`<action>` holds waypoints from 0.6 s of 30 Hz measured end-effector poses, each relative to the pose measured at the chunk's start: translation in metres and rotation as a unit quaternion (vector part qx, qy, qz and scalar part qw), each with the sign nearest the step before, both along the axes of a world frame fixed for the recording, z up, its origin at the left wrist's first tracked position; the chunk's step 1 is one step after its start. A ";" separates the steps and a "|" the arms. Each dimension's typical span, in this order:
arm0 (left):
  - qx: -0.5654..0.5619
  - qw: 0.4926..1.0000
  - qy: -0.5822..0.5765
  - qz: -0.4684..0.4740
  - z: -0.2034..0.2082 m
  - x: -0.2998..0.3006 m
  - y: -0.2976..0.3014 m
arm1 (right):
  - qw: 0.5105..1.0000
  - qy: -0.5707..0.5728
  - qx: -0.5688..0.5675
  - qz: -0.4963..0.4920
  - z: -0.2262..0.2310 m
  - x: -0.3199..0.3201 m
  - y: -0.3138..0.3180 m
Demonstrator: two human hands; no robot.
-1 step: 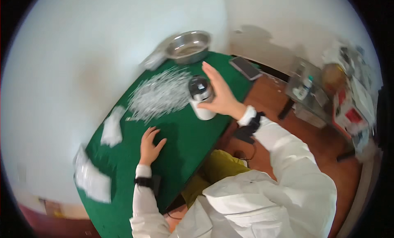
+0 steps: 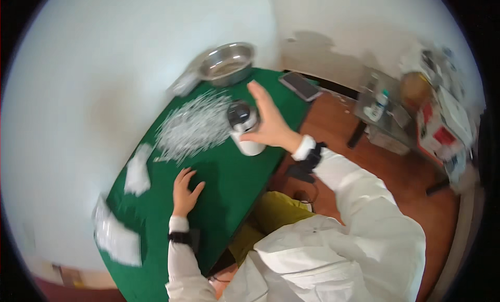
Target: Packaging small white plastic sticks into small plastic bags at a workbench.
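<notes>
My right hand [image 2: 273, 127] reaches around the near side of a container [image 2: 250, 146] with a black, shiny top and a white lower part. Its fingers are spread wide, the thumb passing in front of the container; whether it touches is unclear. The container stands on the green tabletop [image 2: 221, 185]. Left of it lies a loose pile of thin, whitish, see-through sticks [image 2: 192, 125]. My left hand [image 2: 185, 192] is over the table just below the pile, fingers apart and holding nothing.
A metal basin [image 2: 226, 65] stands at the table's far end, beside a clear plastic bag [image 2: 185, 85]. A phone [image 2: 300, 87] lies at the far right corner. White bundles [image 2: 138, 171] and a white packet [image 2: 120, 237] line the left edge. A cluttered low table [image 2: 380, 114] stands right.
The whole view has shifted slightly, so the table and its things sit a little further left and lower. Both hands keep nearly the same pose beside the same things.
</notes>
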State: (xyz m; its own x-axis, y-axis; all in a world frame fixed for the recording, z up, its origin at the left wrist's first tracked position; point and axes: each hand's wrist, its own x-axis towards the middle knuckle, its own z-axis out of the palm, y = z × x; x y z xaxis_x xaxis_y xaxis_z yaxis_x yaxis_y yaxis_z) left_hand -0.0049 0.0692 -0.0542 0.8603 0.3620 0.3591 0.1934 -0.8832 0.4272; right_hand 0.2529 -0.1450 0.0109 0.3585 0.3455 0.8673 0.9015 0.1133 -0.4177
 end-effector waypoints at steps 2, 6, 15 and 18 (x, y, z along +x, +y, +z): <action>-0.008 1.000 -0.009 0.004 -0.007 0.002 -0.002 | 0.963 0.209 -0.102 0.134 -0.014 0.010 0.002; -0.013 1.000 0.001 -0.005 -0.008 0.001 -0.006 | 0.937 0.252 -0.181 0.163 -0.011 0.010 0.000; -0.030 0.999 0.012 -0.005 -0.005 0.008 -0.005 | 0.951 0.293 -0.022 0.098 -0.015 0.033 -0.092; -0.017 1.000 0.021 -0.001 -0.006 0.001 0.000 | 0.962 0.273 -0.013 0.011 -0.029 0.059 -0.154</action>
